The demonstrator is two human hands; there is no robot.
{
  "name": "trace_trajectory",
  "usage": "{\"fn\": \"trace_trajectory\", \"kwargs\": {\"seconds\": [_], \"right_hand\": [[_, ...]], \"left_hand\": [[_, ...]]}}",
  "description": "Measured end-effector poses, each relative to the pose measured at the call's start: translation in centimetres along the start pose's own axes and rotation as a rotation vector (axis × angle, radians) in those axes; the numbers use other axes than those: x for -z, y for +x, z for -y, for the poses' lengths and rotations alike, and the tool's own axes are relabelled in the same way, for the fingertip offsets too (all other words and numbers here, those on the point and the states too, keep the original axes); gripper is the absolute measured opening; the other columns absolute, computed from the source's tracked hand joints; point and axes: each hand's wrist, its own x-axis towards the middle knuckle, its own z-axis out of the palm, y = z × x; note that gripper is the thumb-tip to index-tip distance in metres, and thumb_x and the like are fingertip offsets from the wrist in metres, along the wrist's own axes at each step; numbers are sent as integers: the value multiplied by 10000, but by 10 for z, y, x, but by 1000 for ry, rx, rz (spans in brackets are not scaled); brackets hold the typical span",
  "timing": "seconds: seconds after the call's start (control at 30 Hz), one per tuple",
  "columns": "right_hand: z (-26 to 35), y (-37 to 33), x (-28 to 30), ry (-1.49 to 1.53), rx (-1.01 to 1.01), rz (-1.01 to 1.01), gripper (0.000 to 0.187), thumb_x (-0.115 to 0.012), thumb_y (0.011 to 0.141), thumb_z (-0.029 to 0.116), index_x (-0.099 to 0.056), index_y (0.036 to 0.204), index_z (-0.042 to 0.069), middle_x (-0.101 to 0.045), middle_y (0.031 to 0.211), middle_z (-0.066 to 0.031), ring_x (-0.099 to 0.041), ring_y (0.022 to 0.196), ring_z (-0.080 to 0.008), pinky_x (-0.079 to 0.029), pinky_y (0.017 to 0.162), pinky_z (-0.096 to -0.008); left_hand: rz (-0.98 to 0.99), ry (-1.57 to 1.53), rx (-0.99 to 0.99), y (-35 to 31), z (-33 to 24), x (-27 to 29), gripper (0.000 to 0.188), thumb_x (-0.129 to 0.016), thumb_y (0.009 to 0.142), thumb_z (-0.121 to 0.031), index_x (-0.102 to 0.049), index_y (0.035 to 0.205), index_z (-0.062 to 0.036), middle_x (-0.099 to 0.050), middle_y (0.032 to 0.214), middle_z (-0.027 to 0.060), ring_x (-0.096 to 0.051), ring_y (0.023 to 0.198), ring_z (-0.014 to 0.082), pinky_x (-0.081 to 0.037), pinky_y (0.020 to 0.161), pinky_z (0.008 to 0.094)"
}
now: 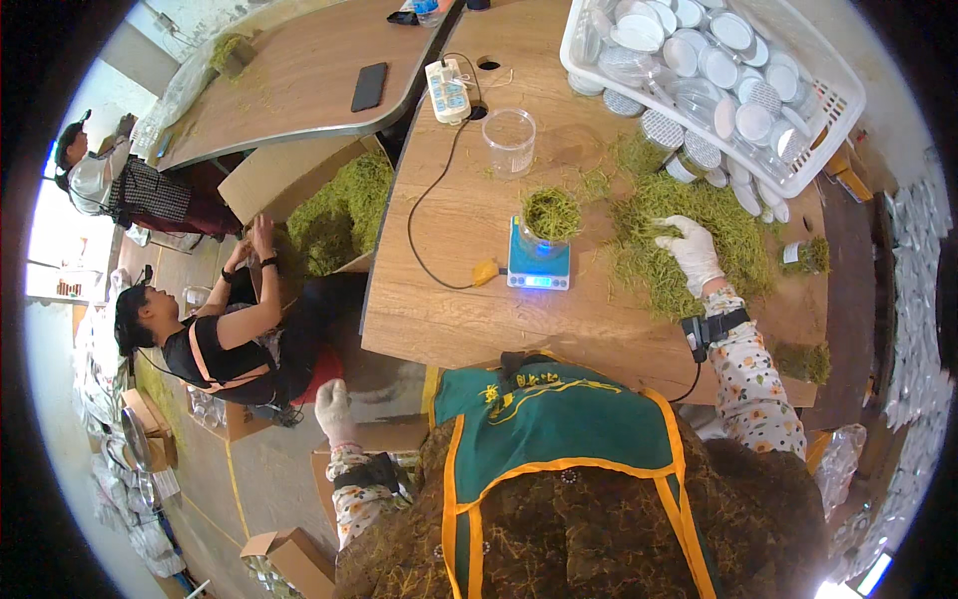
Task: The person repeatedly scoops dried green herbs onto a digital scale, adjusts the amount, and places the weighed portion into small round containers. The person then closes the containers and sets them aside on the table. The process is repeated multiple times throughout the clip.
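My right hand [691, 254], in a white glove, reaches over a loose pile of dried green plant strands [649, 275] on the table. Its thumb and forefinger are apart, with nothing visible between them. Left of the pile, a clear plastic jar [550, 222] filled with the same strands stands on a small blue digital scale [540, 270] with a lit display. My left hand [336, 413], also gloved, is off the table's near left side, its fingers curled in; I see nothing in it.
An uncovered clear jar [509, 143] stands behind the scale, near a power strip [448, 92] and its cable. A white basket [699, 110] of lids fills the far right. Filled jars [804, 257] stand at the right. A co-worker [215, 334] sits left by a box of strands [344, 215].
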Motion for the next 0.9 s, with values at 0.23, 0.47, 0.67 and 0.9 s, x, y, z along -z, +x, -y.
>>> {"fn": "trace_trajectory", "kwargs": {"seconds": [0.23, 0.47, 0.67, 0.9], "right_hand": [[24, -19, -5, 650, -262, -117, 483, -749, 856, 21, -550, 1296, 10, -665, 895, -21, -541, 620, -77, -417, 519, -229], [124, -14, -46, 932, -101, 231, 419, -728, 876, 10, -540, 1251, 22, -660, 933, -21, -565, 687, -78, -443, 555, -228], [164, 7, -92, -347, 638, 183, 228, -729, 813, 174, -716, 1029, 101, -708, 923, -98, -686, 851, -265, -553, 748, -385], [177, 8, -128, -1001, 720, 243, 167, -614, 834, 155, -724, 920, 63, -694, 868, -168, -712, 808, -327, -571, 668, -427]], "left_hand": [[190, -220, -247, 14, -113, -68, 289, -672, 929, -85, -629, 1199, 7, -646, 1084, 46, -590, 986, 128, -484, 880, 277], [593, 41, -678, -4, -192, -216, 907, -858, 740, -272, -392, 1470, -4, -504, 1393, 223, -484, 1305, 359, -404, 1099, 429], [614, 105, -749, -15, -226, -289, 1113, -874, 704, -454, -290, 1506, 51, -439, 1436, 267, -402, 1372, 394, -354, 1138, 444], [620, 18, -837, -11, -232, -311, 1088, -875, 693, -450, -325, 1500, 30, -474, 1423, 231, -483, 1316, 376, -398, 1107, 439]]}}
